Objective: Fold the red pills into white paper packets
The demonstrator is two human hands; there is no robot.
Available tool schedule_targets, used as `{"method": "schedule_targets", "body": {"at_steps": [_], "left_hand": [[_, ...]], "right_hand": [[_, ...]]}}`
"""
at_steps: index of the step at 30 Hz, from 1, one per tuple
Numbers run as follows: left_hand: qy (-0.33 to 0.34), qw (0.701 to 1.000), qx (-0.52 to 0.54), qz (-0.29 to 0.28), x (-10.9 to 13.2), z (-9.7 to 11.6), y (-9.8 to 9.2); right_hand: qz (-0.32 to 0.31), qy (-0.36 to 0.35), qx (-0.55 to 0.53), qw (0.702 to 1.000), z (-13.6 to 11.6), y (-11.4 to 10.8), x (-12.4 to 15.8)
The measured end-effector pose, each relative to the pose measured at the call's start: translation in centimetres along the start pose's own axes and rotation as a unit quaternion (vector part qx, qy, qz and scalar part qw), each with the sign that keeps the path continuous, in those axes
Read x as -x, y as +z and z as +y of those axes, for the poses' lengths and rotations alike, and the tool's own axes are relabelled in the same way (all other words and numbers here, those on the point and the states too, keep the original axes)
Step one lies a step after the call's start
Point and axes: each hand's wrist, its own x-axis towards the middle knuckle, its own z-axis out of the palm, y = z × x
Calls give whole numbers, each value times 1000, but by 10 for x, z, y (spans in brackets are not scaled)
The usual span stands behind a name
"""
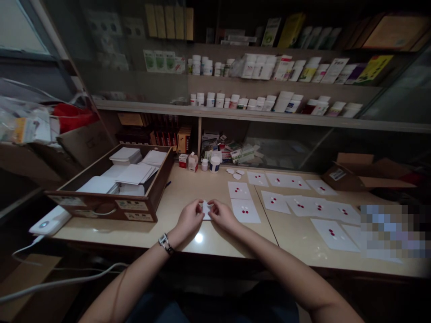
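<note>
Between my two hands is a small white piece of paper [206,211], which looks partly folded, low over the table. My left hand [190,219], with a watch on its wrist, pinches the paper's left side. On the other side, the fingers of my right hand [222,216] close on its right edge. Just right of my hands lies a white paper sheet [239,216] with red and white tablets on it. Behind it is another sheet [237,195] with tablets. Several small folded white packets [236,173] rest farther back.
More sheets with tablets [319,207] spread over the right of the table. A wooden drawer [151,204] of white paper stacks stands at left. White jars [214,167] and small boxes [193,162] stand at the back, below shelves of bottles. An opened carton [343,177] sits back right.
</note>
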Motion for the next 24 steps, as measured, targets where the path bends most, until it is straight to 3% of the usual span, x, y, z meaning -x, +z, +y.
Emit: {"method": "schedule_targets", "body": {"at_steps": [3,6,13,17,21,24], "left_hand": [[83,994,-71,5,6,3,-4],[160,978,-120,-59,16,5,-4],[173,945,-241,-141,26,-1,-4],[191,937,-253,-145,25,-5,-5],[200,935,-261,-135,26,-5,-5],[199,935,-263,-134,27,-4,-6]], "right_hand": [[-16,13,-13,1000,1,0,-5],[-24,14,-32,999,6,1,-9],[-20,12,-8,1000,6,4,-10],[10,-54,105,993,-4,2,1],[5,-137,271,953,-10,1,21],[-15,-182,329,926,-11,4,37]]}}
